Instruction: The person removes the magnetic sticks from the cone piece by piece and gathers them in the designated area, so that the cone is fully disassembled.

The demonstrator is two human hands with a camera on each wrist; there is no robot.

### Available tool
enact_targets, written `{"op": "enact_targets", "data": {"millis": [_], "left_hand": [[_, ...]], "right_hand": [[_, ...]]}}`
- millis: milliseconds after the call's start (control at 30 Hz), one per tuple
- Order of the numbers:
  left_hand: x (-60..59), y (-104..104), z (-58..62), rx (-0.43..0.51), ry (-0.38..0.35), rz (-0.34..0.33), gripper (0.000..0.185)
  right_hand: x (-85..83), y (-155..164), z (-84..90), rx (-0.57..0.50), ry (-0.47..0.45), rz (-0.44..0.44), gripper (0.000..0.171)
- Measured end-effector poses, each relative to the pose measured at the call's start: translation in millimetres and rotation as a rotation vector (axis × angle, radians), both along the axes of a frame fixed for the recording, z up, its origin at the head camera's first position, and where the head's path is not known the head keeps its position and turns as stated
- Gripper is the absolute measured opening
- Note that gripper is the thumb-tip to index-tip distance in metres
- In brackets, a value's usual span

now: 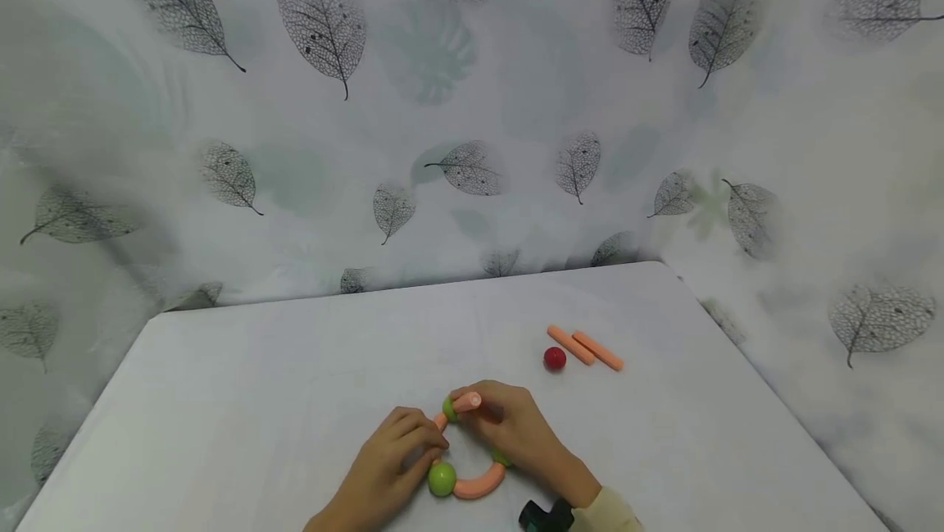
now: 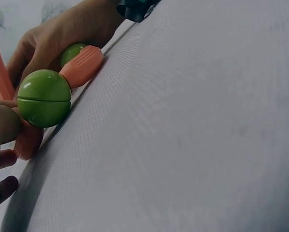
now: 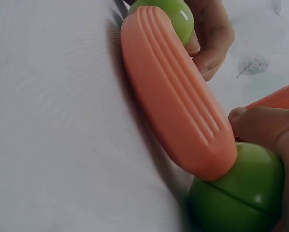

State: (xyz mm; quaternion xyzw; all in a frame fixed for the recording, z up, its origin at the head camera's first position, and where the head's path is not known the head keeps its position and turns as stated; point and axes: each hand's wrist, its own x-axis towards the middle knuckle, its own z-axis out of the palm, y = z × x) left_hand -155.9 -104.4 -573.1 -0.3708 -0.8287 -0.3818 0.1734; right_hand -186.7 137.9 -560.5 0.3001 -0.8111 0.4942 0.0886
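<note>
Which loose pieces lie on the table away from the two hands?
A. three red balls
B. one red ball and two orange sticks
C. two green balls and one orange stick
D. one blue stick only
B: the head view shows a red ball beside two orange sticks, both lying apart from the hands.

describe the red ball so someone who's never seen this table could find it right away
Start at the white table and look right of centre, beyond the two hands. Two straight orange sticks lie side by side there; the red ball sits just left of them, the only red piece, since the other balls are green.
</note>
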Motion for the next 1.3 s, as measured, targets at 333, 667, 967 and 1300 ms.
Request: {"op": "enact_targets", "data": {"millis": [333,667,967,1300], "left_hand": [[-1.3,-1,-0.8,-0.007,-0.013,0.014,0.021],[-1.7,-1,0.9,-0.015,-0.039,0.021,0.02],[-1.3,-3,3.3,-0.031,-0.041,-0.023,0.032],[-0.8,-3,6.1,-0.052,-0.022,-0.045,0.035]], "right_hand": [[0.1,-1,4.2,0.009,-0.001,-0.004,0.018],[-3.3,-2,4.3,-0.064,-0.13,-0.039,0.014],[-4.1,1,4.8,-0.036,-0.175,-0.284,0.027],[-5.2,19,7.6,0.042,-0.173,-0.439,0.025]]}}
